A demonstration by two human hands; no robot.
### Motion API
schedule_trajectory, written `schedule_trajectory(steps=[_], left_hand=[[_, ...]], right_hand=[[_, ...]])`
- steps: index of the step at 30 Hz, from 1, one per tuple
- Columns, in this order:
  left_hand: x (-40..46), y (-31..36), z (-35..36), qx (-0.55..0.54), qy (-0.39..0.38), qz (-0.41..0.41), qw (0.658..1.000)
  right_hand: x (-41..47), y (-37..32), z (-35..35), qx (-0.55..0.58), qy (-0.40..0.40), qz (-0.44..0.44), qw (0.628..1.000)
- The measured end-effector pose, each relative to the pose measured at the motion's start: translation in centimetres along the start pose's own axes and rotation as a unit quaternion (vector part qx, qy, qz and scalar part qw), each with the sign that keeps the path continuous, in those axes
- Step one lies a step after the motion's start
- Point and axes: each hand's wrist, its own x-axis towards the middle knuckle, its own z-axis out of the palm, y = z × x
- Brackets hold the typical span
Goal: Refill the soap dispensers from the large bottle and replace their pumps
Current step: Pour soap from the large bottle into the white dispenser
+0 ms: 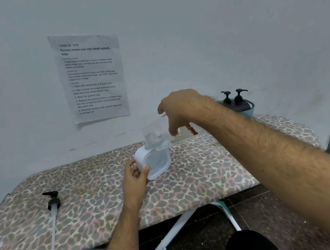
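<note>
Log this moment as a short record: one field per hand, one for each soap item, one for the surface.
left hand: grips the white dispenser, steadying it on the board
right hand: holds the clear large bottle tipped mouth-down over the dispenser
loose pump: lies flat at the board's left, long tube toward the near edge
spare dispensers: two dark pump tops in a blue tub by the wall
surface: leopard-print ironing board
</note>
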Motion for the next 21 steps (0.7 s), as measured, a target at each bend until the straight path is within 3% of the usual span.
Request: schedule_trajectory(steps=[21], left_hand=[[0.11, -0.25, -0.15, 0.000, 0.002, -0.002, 1.000]], right_hand=[[0.82, 0.04, 0.18, -0.034, 0.014, 0.011, 0.999]])
